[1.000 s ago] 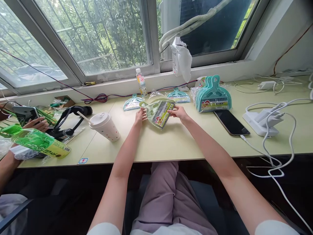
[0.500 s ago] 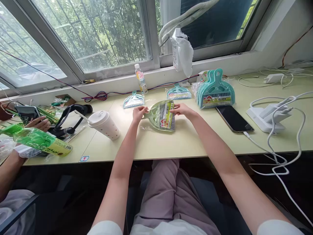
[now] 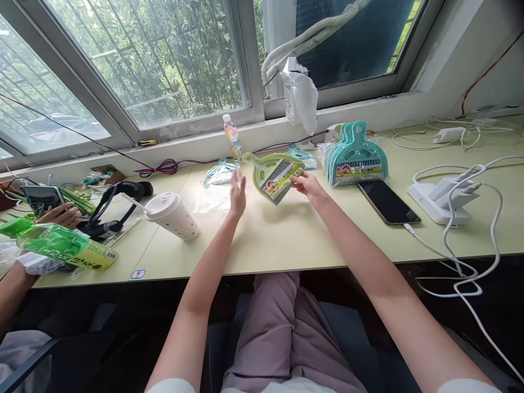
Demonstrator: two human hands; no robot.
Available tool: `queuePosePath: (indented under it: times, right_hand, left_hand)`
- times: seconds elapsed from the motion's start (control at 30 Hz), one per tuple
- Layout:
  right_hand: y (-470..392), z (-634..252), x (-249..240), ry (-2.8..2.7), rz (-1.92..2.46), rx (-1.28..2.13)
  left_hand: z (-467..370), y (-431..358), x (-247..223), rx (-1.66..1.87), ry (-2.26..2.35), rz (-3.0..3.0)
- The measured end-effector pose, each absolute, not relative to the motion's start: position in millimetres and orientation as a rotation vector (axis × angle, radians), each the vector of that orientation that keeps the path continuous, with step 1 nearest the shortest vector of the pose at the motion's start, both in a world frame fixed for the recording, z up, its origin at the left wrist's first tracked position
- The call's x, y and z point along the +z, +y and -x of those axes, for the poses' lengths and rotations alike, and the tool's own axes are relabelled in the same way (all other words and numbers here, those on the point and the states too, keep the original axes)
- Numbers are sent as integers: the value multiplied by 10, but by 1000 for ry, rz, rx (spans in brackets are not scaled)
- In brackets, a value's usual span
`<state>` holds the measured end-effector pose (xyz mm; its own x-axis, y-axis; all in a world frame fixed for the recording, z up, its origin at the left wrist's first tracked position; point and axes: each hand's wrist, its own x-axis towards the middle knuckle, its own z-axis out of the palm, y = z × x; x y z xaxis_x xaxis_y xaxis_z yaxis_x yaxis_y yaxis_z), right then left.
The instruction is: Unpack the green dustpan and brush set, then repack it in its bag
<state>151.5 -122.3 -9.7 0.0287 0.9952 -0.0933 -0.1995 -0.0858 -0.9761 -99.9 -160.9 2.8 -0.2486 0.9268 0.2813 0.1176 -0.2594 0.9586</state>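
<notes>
A green dustpan with a brush set in it (image 3: 264,177) is raised over the table, tilted, its handle pointing up and left. My right hand (image 3: 305,184) grips its lower right edge by the printed label. To its left my left hand (image 3: 237,196) is off the dustpan, fingers stretched out and somewhat blurred, holding nothing. Clear plastic wrapping (image 3: 213,200) lies on the table beside the left hand. Behind it rests a wrapped teal dustpan set (image 3: 221,173). Another teal set (image 3: 305,158) is partly hidden by the green dustpan.
Several teal dustpan sets (image 3: 357,155) stand bunched at back right, near a phone (image 3: 388,202) and a white power strip (image 3: 440,199) with loose cables. Left are a lidded cup (image 3: 174,218), a green bottle (image 3: 61,245) and a co-worker's hand (image 3: 61,214). A small bottle (image 3: 232,136) stands behind.
My left hand has let go of the dustpan's handle and opened. The right hand has lifted and tilted the dustpan, handle swinging upward. Plastic wrapping now shows on the table to the left.
</notes>
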Motion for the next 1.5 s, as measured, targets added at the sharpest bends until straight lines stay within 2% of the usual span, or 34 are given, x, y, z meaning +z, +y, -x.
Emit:
queuePosePath:
  times: [0.1, 0.23, 0.3, 0.47, 0.6, 0.73, 0.8, 0.93, 1.0, 1.3, 1.4, 1.5]
  right_hand:
    - [-1319, -1467, -60, -1103, 1099, 1441]
    - [-1393, -1521, 27, -1369, 1189, 1634]
    - [-1370, -1573, 58, -1366, 1258, 1595]
    - [-1250, -1748, 85, -1119, 1208, 1297]
    - [-1293, -1691, 82, -1447, 1305, 1151]
    - [-1498, -1280, 78, -1642, 1378, 907]
    - [-1635, -1046, 76, -1755, 1425, 721]
    - [-1809, -834, 88, -1977, 1580, 111]
    - [-1804, -874, 105, -1922, 1614, 32]
    - [-1776, -892, 143, -1772, 1494, 74]
    - [-1768, -899, 212, -1586, 1306, 401]
    - [-1704, -1068, 337, -1431, 1080, 730]
  left_hand:
    - [791, -1597, -120, 1404, 1184, -1100]
    - [878, -1537, -178, 1458, 1315, -827]
    - [973, -1509, -146, 1475, 1344, -803]
    - [1087, -1491, -68, 1508, 1266, -816]
    - [1022, -1533, -68, 1452, 1247, -995]
    - [814, -1626, -133, 1309, 1196, -1177]
    - [681, -1684, -182, 1300, 1161, -1246]
    - [491, -1793, -230, 1382, 1032, -1299]
    - [464, -1834, -215, 1442, 976, -1308]
    - [524, -1797, -125, 1536, 925, -1290]
    - [648, -1663, -109, 1568, 1015, -1318]
    - [917, -1508, -102, 1551, 1383, -1287]
